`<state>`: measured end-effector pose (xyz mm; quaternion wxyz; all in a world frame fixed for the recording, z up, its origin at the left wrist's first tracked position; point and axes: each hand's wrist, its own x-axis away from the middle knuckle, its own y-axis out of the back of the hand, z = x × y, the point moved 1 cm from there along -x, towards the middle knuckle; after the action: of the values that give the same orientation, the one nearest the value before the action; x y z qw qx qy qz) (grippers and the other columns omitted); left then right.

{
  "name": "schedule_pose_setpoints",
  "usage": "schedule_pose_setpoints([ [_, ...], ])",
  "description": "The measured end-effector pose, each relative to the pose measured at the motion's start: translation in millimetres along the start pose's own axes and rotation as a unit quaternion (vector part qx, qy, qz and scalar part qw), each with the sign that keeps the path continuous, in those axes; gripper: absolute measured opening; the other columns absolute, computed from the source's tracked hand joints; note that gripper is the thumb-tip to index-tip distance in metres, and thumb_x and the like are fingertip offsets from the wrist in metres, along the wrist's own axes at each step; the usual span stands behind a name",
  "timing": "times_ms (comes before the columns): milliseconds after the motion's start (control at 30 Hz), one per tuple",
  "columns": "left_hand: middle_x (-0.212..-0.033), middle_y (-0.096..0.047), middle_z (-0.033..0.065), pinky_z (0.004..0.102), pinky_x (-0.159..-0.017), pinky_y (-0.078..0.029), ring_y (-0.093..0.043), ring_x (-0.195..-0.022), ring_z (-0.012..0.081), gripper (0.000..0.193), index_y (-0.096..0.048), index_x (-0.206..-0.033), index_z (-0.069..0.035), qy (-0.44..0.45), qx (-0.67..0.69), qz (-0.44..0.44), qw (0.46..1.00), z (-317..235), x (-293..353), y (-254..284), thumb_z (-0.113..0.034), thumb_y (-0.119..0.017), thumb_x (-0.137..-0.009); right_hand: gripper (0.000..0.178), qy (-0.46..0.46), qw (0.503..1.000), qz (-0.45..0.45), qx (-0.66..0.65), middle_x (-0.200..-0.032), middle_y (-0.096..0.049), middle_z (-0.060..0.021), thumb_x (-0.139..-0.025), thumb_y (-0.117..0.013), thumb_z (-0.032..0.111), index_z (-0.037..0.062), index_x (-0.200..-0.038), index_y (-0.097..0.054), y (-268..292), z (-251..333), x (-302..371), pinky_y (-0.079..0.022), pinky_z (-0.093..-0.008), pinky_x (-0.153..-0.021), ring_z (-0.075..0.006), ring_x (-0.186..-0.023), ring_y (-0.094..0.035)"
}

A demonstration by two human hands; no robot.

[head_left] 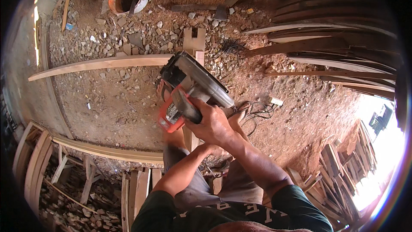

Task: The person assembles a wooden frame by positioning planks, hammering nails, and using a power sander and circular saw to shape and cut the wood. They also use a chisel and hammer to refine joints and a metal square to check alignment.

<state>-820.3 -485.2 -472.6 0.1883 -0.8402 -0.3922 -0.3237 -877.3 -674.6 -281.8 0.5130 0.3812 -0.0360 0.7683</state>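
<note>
Your right hand (211,122) grasps red-and-grey handheld power saw (195,80) at dial centre; long pale wooden plank (103,63) at ten o'clock. Your left hand (217,150) mostly hidden beneath right wrist; can't tell its grip.

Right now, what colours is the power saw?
Power saw: red, black and grey; best in head view.

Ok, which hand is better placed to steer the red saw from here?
Likely the right hand: it grips the red saw by its handle, while the left hand is mostly hidden by the right wrist.
</note>
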Motion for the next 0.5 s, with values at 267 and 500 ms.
schedule_pose_setpoints([
  [267,-0.154,-0.039,0.0228,0.0576,-0.118,-0.030,-0.036,-0.143,0.0447,0.067,-0.057,-0.142,-0.018,0.035,0.120,-0.034,0.992,31,-20,2,-0.031,-0.082,-0.081,0.062,0.011,0.995,0.033,0.098,-0.103,-0.072,-0.0236,-0.077,-0.076,0.021,0.0098,-0.136,-0.060,-38,-28,-22,-0.057,-0.0520,-0.084,-0.0435,-0.099,-0.070],
  [500,-0.160,-0.033,0.0224,0.0593,-0.120,-0.026,-0.030,-0.147,0.0447,0.062,-0.060,-0.142,-0.024,-0.031,0.072,-0.082,0.994,32,-27,3,-0.036,-0.081,-0.085,0.056,0.053,0.995,0.030,0.081,-0.101,-0.073,-0.0234,-0.080,-0.074,0.022,0.0049,-0.131,-0.058,-60,-27,-46,-0.056,-0.0513,-0.085,-0.0423,-0.099,-0.071],
])
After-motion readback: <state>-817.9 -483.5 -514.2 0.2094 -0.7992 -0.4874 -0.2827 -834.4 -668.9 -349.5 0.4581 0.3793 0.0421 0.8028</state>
